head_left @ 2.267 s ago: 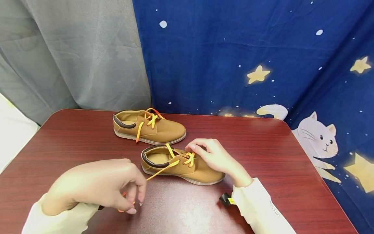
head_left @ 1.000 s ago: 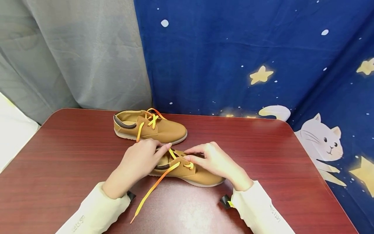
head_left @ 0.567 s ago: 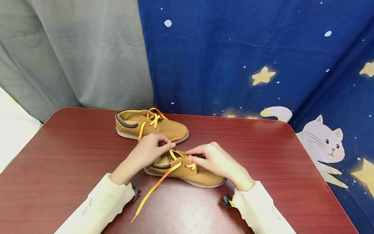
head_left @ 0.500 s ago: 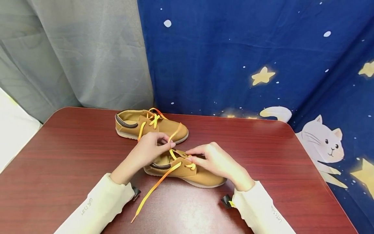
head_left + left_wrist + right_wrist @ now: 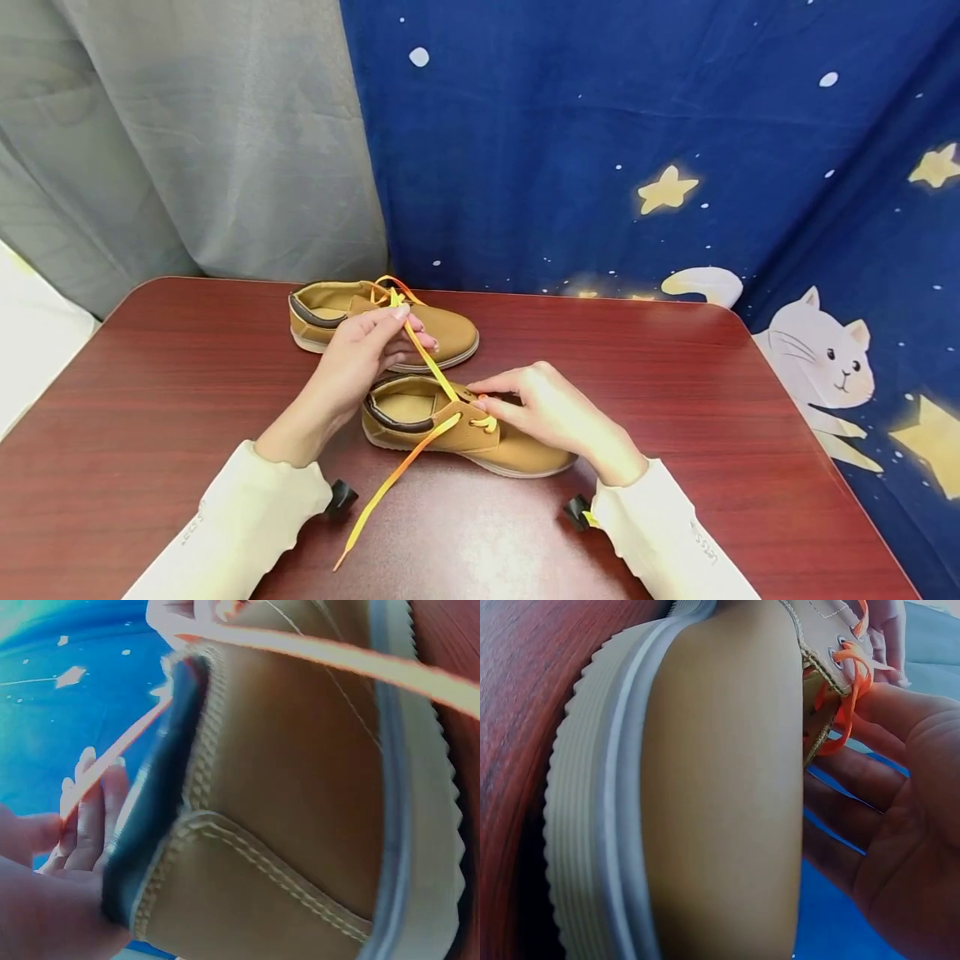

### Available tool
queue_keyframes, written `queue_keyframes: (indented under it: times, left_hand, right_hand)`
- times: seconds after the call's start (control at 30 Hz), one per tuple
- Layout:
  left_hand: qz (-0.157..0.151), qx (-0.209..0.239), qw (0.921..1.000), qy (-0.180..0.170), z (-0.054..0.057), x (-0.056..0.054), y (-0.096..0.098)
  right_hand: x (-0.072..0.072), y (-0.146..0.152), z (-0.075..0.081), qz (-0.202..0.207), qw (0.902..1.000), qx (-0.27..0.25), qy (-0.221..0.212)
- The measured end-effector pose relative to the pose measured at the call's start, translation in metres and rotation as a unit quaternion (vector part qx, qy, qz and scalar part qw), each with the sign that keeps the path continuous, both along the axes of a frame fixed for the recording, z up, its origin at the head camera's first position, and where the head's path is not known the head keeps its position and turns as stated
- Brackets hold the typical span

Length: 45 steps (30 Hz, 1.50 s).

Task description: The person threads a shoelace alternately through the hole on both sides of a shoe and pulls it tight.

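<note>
A tan lace-up shoe [image 5: 525, 446] stands on the table, toe to the right. My left hand [image 5: 352, 354] is above its heel end, pinching one yellow-orange shoelace [image 5: 431, 364] between thumb and fingers. That lace runs taut from the shoe's upper eyelets. The other lace end [image 5: 390, 479] trails over the near side onto the tabletop. At the lower lacing, my right hand [image 5: 558, 417] grips the shoe, thumb on the crossed lace [image 5: 851, 690] and fingers along the far side. In the left wrist view, the dark padded collar [image 5: 154, 802] hides part of my left hand.
A matching tan shoe [image 5: 442, 329] stands just behind, its laces loosely threaded, partly covered by my left hand. The reddish-brown table [image 5: 637, 358] ends at grey [image 5: 277, 150] and star-printed blue curtains [image 5: 525, 150].
My left hand first let go of the near lace end, which now lies on the table. It then pinched the other lace and drew it up and away leftward. The right hand stays at the lacing.
</note>
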<state>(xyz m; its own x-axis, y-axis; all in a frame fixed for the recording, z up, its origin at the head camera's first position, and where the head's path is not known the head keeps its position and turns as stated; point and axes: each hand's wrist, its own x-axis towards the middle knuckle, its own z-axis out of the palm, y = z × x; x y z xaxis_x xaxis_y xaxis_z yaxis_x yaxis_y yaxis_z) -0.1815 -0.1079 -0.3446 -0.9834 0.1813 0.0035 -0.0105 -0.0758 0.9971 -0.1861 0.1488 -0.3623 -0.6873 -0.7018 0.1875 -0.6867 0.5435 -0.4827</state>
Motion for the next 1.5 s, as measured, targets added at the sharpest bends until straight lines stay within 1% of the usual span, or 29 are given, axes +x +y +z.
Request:
queue_keyframes:
  times: [0.07, 0.1, 0.17, 0.2, 0.23, 0.27, 0.3, 0.33, 0.37, 0.43, 0.5, 0.53, 0.63, 0.73, 0.8, 0.83, 0.97, 1.07, 1.13, 1.37, 1.5]
  left_hand:
    - [0.009, 0.028, 0.9996, -0.002, 0.003, 0.003, 0.001]
    - [0.014, 0.033, 0.9994, 0.001, 0.004, 0.004, 0.002]
    - [0.013, 0.025, 0.9995, 0.015, 0.005, 0.006, 0.004]
    - [0.011, 0.004, 0.9996, 0.025, 0.005, 0.007, 0.005]
    - [0.004, -0.03, 0.9988, 0.038, 0.004, 0.007, 0.006]
    - [-0.005, -0.067, 0.9965, 0.049, 0.003, 0.007, 0.006]
    - [-0.018, -0.106, 0.9923, 0.062, 0.003, 0.008, 0.007]
    - [-0.033, -0.145, 0.9861, 0.075, 0.002, 0.008, 0.008]
    - [-0.048, -0.184, 0.9781, 0.085, 0.001, 0.009, 0.009]
    - [-0.078, -0.254, 0.9587, 0.101, 0.0, 0.011, 0.012]
    - [-0.102, -0.306, 0.9402, 0.108, -0.001, 0.014, 0.016]
    - [-0.108, -0.33, 0.9313, 0.11, -0.002, 0.015, 0.017]
    - [-0.111, -0.396, 0.9031, 0.122, -0.004, 0.019, 0.022]
    - [-0.098, -0.449, 0.8764, 0.143, -0.006, 0.021, 0.025]
    - [-0.091, -0.473, 0.8622, 0.156, -0.007, 0.022, 0.027]
    - [-0.089, -0.481, 0.8574, 0.159, -0.007, 0.022, 0.027]
    - [-0.085, -0.506, 0.8432, 0.16, -0.009, 0.024, 0.03]
    - [-0.086, -0.522, 0.832, 0.168, -0.009, 0.024, 0.031]
    - [-0.085, -0.528, 0.8269, 0.173, -0.009, 0.024, 0.032]
    - [-0.077, -0.537, 0.8187, 0.187, -0.013, 0.023, 0.034]
    - [-0.067, -0.546, 0.8121, 0.194, -0.015, 0.023, 0.036]
  right_hand:
    - [0.0, -0.001, -0.001, 0.002, 1.0, -0.002, 0.005]
    - [0.0, -0.001, -0.001, 0.001, 1.0, -0.006, 0.008]
    - [0.001, -0.002, -0.002, -0.003, 0.9997, -0.019, 0.013]
    - [0.001, -0.002, -0.003, -0.005, 0.9996, -0.027, 0.011]
    - [0.001, -0.003, -0.003, -0.009, 0.9993, -0.034, 0.008]
    - [0.001, -0.003, -0.003, -0.014, 0.999, -0.041, 0.002]
    - [0.001, -0.004, -0.003, -0.019, 0.9987, -0.048, -0.002]
    - [0.001, -0.005, -0.003, -0.024, 0.9983, -0.053, -0.008]
    - [0.001, -0.005, -0.003, -0.027, 0.9979, -0.057, -0.013]
    - [0.002, -0.006, -0.004, -0.037, 0.9971, -0.06, -0.03]
    - [0.002, -0.006, -0.004, -0.044, 0.9959, -0.064, -0.045]
    - [0.002, -0.006, -0.004, -0.048, 0.9952, -0.066, -0.054]
    - [0.001, -0.007, -0.004, -0.059, 0.9935, -0.067, -0.071]
    - [0.001, -0.007, -0.004, -0.068, 0.992, -0.069, -0.081]
    - [0.001, -0.007, -0.005, -0.07, 0.9911, -0.072, -0.087]
    - [0.001, -0.007, -0.005, -0.07, 0.9908, -0.073, -0.089]
    - [0.0, -0.007, -0.006, -0.069, 0.9901, -0.077, -0.096]
    - [0.0, -0.007, -0.006, -0.071, 0.9898, -0.078, -0.095]
    - [0.001, -0.008, -0.005, -0.073, 0.9898, -0.078, -0.093]
    - [0.002, -0.009, -0.006, -0.073, 0.9901, -0.08, -0.089]
    - [0.002, -0.009, -0.008, -0.071, 0.9902, -0.082, -0.088]
